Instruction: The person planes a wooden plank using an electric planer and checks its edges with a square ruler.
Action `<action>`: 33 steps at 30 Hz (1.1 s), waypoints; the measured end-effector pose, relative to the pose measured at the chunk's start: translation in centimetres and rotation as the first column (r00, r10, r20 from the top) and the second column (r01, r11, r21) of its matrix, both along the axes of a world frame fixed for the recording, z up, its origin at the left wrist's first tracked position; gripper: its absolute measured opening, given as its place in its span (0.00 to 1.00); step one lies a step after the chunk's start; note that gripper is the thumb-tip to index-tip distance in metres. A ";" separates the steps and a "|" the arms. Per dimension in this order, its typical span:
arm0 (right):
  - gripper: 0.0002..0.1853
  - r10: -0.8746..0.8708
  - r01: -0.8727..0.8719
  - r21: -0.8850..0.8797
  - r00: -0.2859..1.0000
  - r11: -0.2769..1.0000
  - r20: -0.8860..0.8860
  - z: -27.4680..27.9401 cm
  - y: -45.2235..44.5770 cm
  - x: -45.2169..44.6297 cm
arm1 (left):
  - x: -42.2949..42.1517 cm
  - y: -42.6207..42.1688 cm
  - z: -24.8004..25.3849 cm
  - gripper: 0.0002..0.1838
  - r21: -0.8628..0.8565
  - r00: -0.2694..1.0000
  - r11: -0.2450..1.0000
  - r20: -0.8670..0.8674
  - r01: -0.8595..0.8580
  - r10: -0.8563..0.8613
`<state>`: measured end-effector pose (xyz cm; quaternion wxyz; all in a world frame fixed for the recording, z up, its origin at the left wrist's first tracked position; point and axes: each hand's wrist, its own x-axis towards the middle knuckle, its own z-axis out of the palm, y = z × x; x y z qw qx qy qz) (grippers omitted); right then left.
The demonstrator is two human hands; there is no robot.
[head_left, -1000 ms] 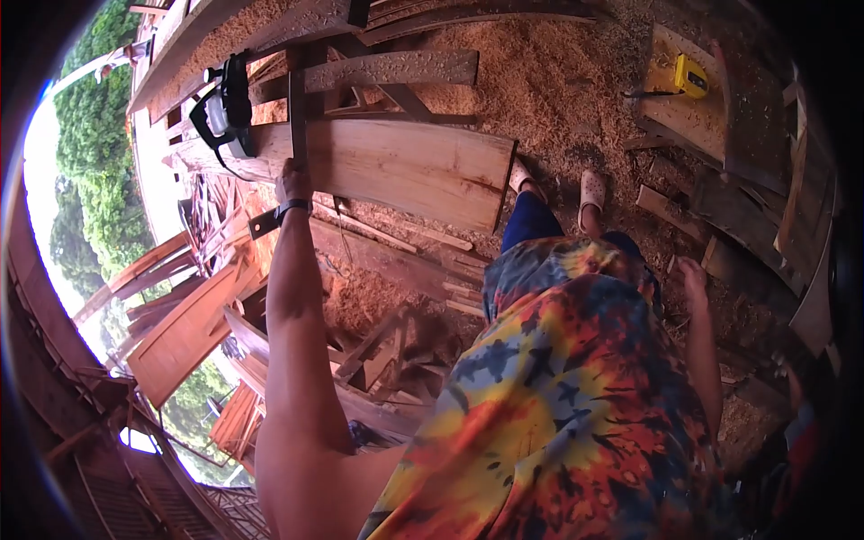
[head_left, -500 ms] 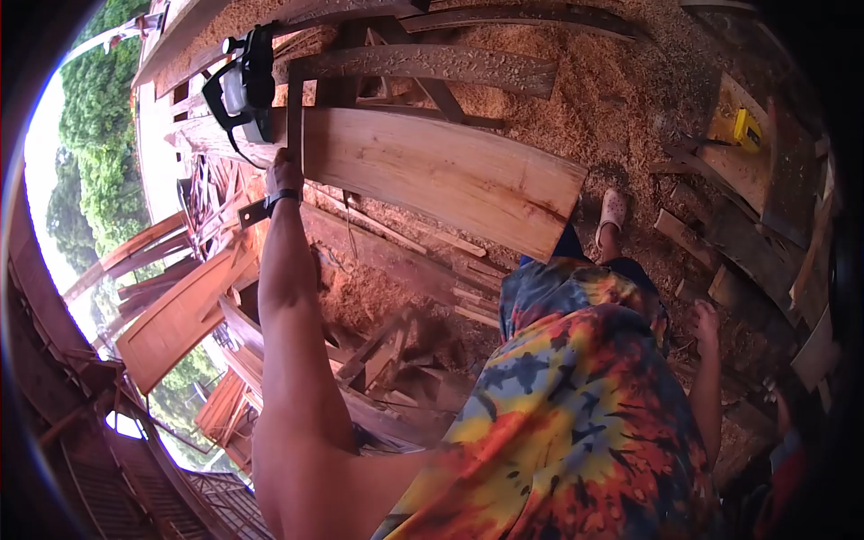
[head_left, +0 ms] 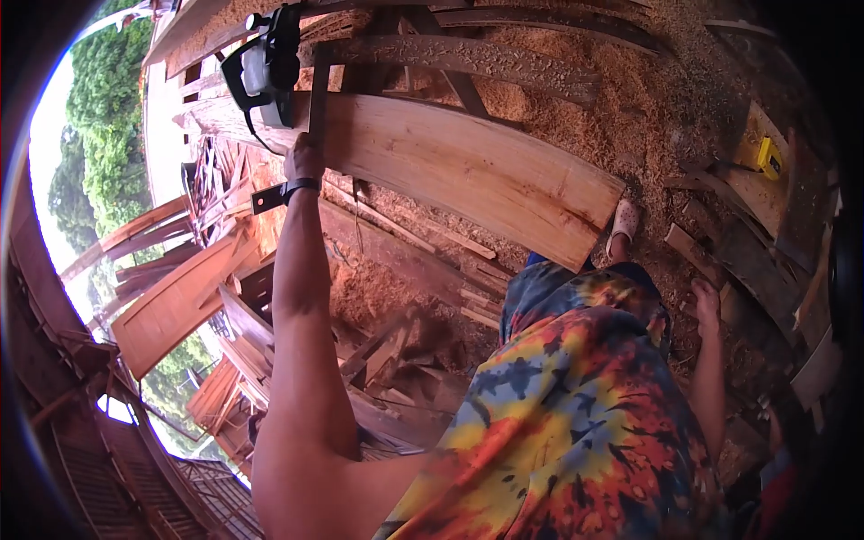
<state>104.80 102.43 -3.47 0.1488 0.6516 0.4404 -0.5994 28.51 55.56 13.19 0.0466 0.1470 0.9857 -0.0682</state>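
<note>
My left hand (head_left: 304, 157) reaches far forward and is closed around the near end of a dark flat straightedge (head_left: 319, 94). That straightedge lies crosswise over a long, pale wooden plank (head_left: 459, 166). Beside my wrist strap juts a short dark piece with a hole (head_left: 267, 199); whether it joins the straightedge I cannot tell. Just left of the straightedge, a power tool (head_left: 268, 76) with a black loop handle rests on the plank. My right hand (head_left: 707, 304) hangs at my side, holding nothing, its fingers loosely bent and partly apart.
Shavings (head_left: 630, 99) cover the ground around the plank. A yellow tool (head_left: 769, 158) sits on boards at the right. Scrap wood (head_left: 387, 355) is heaped below the plank, and larger boards (head_left: 180, 301) lean at the left. My shoe (head_left: 625, 220) stands near the plank's end.
The view has shifted, so the plank and power tool appear farther right. My left hand keeps its grip on the straightedge. My right hand appears slightly higher in the picture.
</note>
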 end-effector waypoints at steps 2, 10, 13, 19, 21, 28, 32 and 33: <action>0.20 -0.004 0.004 -0.010 0.999 1.000 -0.033 -0.9 0.4 1.5 | 1.0 1.1 0.6 0.14 -0.012 0.999 0.999 0.019 -0.030 0.030; 0.20 0.147 -0.137 0.224 0.989 0.965 -0.026 -0.2 0.1 -2.2 | 6.2 4.2 2.0 0.14 0.104 0.999 0.993 0.021 -0.050 0.048; 0.18 0.157 -0.081 0.313 0.961 0.946 -0.227 5.7 -0.6 -11.8 | 9.3 4.5 1.4 0.14 0.124 0.991 0.991 0.133 -0.046 0.029; 0.18 0.331 -0.177 0.282 0.426 0.943 -0.842 21.8 -4.8 -31.7 | 20.5 3.2 0.1 0.08 0.427 0.981 0.900 0.191 -0.089 0.006; 0.20 0.348 -0.344 0.287 0.131 0.894 -0.928 29.4 -7.6 -35.4 | 25.4 2.5 1.5 0.09 0.524 0.941 0.815 0.328 -0.248 0.076; 0.19 -0.054 -0.647 0.433 -0.591 0.627 -0.805 49.6 -17.7 -40.0 | 38.2 -5.8 -1.2 0.13 0.395 0.835 0.763 0.437 -0.511 0.333; 0.39 -0.624 -0.761 0.147 -0.611 0.631 -0.487 54.1 -27.4 -42.9 | 39.9 -10.5 -4.2 0.13 0.432 0.758 0.633 0.484 -0.642 0.438; 0.41 -0.687 -0.810 0.086 -0.544 0.580 -0.482 54.5 -28.7 -43.4 | 39.9 -11.7 -5.5 0.12 0.475 0.751 0.587 0.484 -0.656 0.449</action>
